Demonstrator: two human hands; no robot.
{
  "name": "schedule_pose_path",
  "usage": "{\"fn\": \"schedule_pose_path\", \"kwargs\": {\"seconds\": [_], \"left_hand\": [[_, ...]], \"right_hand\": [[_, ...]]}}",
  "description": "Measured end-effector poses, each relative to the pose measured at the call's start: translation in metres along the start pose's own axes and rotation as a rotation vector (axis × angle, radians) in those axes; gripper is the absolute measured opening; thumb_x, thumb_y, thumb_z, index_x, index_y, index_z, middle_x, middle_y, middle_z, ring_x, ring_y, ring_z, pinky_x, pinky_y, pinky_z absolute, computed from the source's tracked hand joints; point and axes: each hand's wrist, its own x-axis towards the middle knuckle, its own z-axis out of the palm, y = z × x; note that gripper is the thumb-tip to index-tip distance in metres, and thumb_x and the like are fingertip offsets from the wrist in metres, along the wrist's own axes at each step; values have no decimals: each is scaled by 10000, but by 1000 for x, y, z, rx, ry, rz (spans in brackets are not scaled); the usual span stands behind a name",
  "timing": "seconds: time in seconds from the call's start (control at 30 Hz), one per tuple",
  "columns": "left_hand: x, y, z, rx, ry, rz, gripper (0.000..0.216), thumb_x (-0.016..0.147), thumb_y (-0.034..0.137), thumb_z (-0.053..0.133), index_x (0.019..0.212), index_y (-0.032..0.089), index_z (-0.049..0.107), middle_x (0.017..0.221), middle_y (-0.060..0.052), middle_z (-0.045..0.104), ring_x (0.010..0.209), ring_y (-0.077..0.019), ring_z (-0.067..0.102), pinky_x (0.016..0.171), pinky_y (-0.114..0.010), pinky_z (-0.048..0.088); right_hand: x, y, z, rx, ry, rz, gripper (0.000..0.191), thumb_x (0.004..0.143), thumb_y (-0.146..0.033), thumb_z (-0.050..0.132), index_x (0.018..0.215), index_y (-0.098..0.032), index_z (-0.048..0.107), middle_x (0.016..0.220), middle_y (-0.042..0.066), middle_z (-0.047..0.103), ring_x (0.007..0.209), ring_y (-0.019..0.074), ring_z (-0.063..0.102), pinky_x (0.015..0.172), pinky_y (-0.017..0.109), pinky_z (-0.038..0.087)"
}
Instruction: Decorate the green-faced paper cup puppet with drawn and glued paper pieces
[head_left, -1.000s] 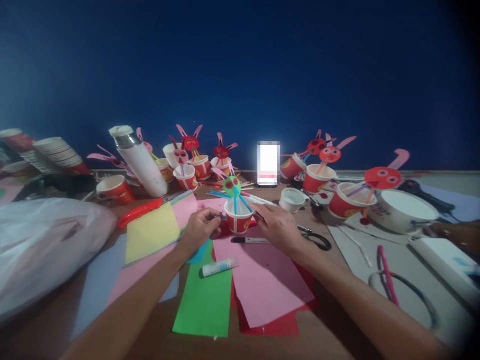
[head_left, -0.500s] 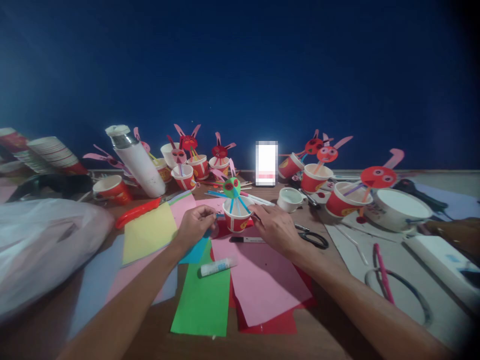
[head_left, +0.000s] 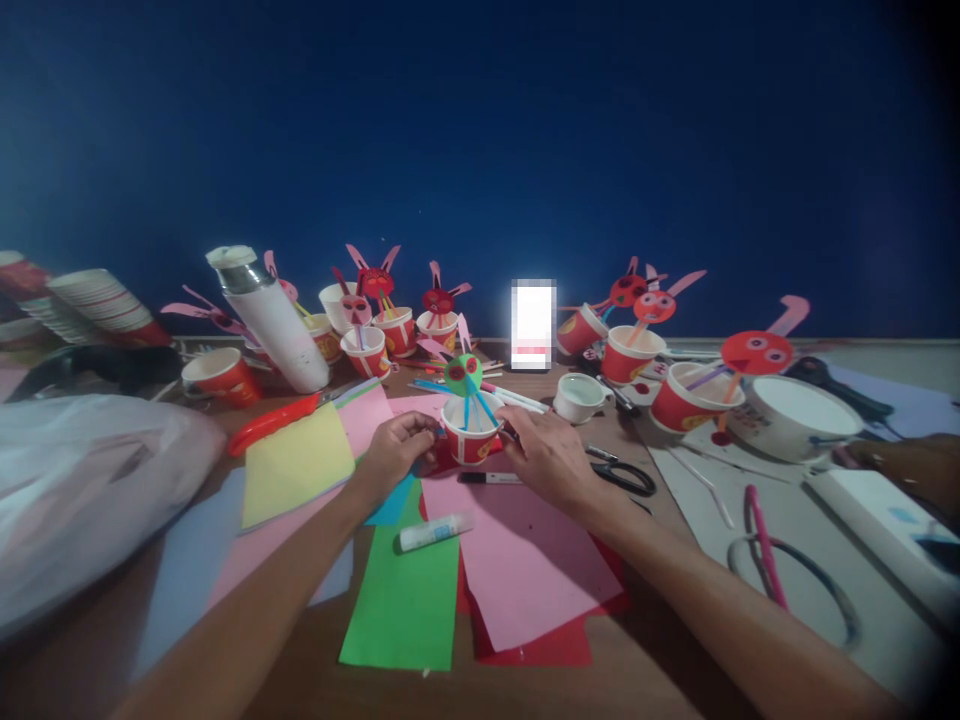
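A red-and-white paper cup (head_left: 471, 443) stands upright between my hands. A green paper face (head_left: 463, 374) with red eyes and pink ears sits above its rim on blue drinking straws (head_left: 478, 406). My right hand (head_left: 551, 455) is curled against the right side of the cup, fingertips at its rim. My left hand (head_left: 396, 452) is closed in a pinch just left of the cup; a tiny bluish bit shows at its fingertips, too small to name. In front of the cup lie a black-and-white marker (head_left: 491, 478) and a glue stick (head_left: 436, 532), on pink paper (head_left: 536, 570) and green paper (head_left: 405, 610).
Several red cups with paper rabbit faces (head_left: 757, 353) stand along the back. A white flask (head_left: 274, 325) leans at left, near a plastic bag (head_left: 97, 490) and a red-handled cutter (head_left: 274, 424). Scissors (head_left: 630, 478), a white mug (head_left: 577, 397) and a bowl (head_left: 799, 420) are at right.
My left hand has moved slightly right, closer to the cup, with its fingertips turned more toward it. My right hand stays at the cup's right side.
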Motion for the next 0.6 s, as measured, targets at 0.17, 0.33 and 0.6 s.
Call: {"fn": "schedule_pose_path", "kwargs": {"seconds": [0.17, 0.33, 0.6], "left_hand": [[0, 0, 1, -19, -15, -11, 197, 660, 248, 613, 811, 130, 569, 478, 30, 582, 434, -106, 533, 422, -195, 396], [-1, 4, 3, -17, -20, -22, 207, 640, 241, 638, 799, 126, 570, 508, 30, 597, 428, -102, 534, 430, -202, 408], [-2, 2, 2, -46, -29, -40, 208, 664, 273, 622, 813, 135, 575, 518, 28, 592, 452, -116, 556, 441, -209, 415]], "right_hand": [[1, -1, -1, -12, -6, 11, 236, 818, -171, 467, 1045, -164, 533, 913, 70, 679, 813, 220, 616, 719, 309, 395], [2, -1, -1, -12, 1, 8, 268, 814, -181, 472, 1077, -167, 522, 958, 69, 676, 830, 226, 617, 732, 325, 395], [0, 1, 1, 17, 3, -8, 283, 794, -165, 478, 1075, -171, 515, 922, 46, 682, 815, 221, 619, 721, 325, 380]]}}
